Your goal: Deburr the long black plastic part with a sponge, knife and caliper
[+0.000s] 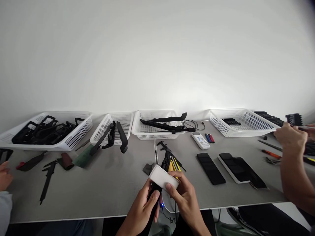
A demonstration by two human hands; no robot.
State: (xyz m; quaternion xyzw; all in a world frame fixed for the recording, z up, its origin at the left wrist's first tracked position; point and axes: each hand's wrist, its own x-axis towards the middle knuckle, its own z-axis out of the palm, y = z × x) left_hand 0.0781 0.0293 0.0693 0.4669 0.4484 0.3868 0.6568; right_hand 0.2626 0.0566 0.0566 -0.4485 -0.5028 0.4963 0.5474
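My right hand (185, 198) grips a white, rounded rectangular block (161, 176) between thumb and fingers. Beneath it, my left hand (140, 208) is closed around a long black plastic part (166, 160), which seems to run up behind the block. The block lies across the black part; whether the two touch cannot be told. A small blue light (161, 205) glows below my hands, beside a thin cable. Just beyond them lie a black caliper (162, 146), yellow-handled tools (175, 164) and a dark grey scrap (147, 168).
White baskets of black parts line the wall: a large one (80, 137), a small one (128, 126), a middle one (157, 135) and a right one (251, 132). A black phone (211, 168) and a white meter (200, 141) lie right. Co-workers' hands (291, 139) show at both sides.
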